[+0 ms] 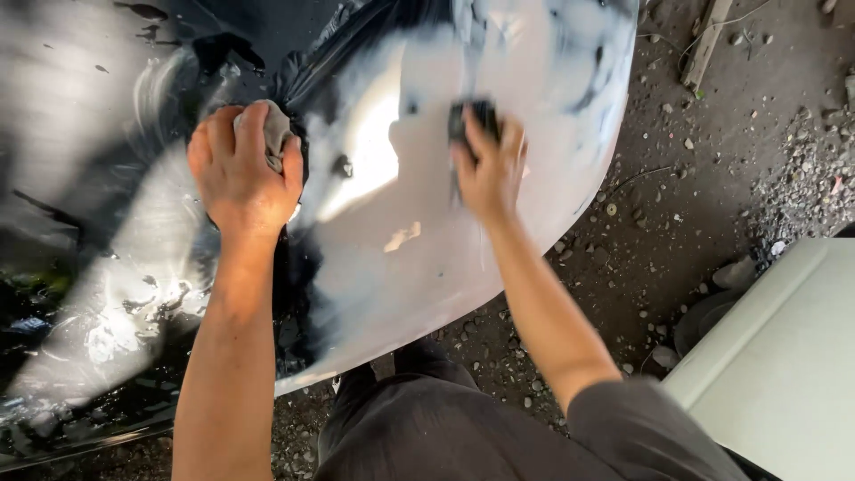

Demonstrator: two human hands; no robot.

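A curved car body panel (392, 267) fills the left and middle of the head view, black and glossy on the left, dull pale grey and wet on the right. My left hand (239, 169) is closed around a grey rag (276, 134) and rests on the panel at the border of the black and grey areas. My right hand (488, 169) presses a small dark sanding block (472, 118) flat against the grey part. A small bare tan spot (403, 236) shows below the hands.
Dirt ground (712, 160) strewn with pebbles and gravel lies right of the panel. A pale cream panel (784, 356) sits at the lower right. A wooden stick (706, 40) lies at the top right. My dark trousers (419, 428) are at the bottom.
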